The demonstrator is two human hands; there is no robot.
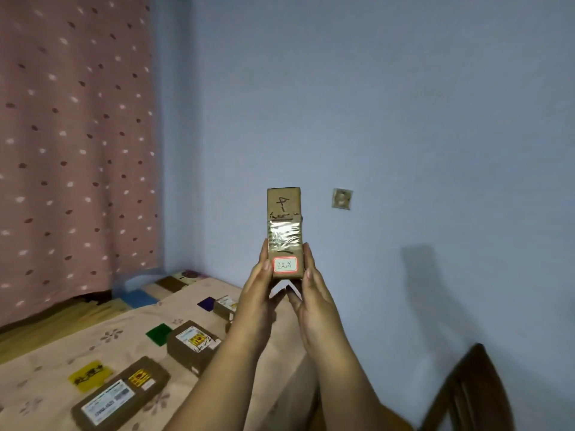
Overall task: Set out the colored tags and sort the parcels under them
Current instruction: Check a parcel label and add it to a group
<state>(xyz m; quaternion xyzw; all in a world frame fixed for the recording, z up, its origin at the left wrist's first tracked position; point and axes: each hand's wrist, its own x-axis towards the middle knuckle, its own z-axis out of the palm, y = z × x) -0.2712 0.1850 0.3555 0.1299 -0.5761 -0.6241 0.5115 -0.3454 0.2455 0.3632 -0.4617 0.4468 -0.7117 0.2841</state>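
Both hands raised together in front of the body

The left hand (259,295) and the right hand (314,298) were lifted side by side on bare forearms that rose from the lower edge of the view and converged upward. Their palms faced each other, fingers straight and pointing up, pressing from either side on a small box (284,233) held upright between them. The thumbs reached inward beneath it, their tips nearly meeting.

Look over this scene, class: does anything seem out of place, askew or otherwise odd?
One thing: the small cardboard parcel is held upright in the air between the left hand and right hand, not lying on the table by a tag like the other parcels. Clear tape is wrapped round its middle.
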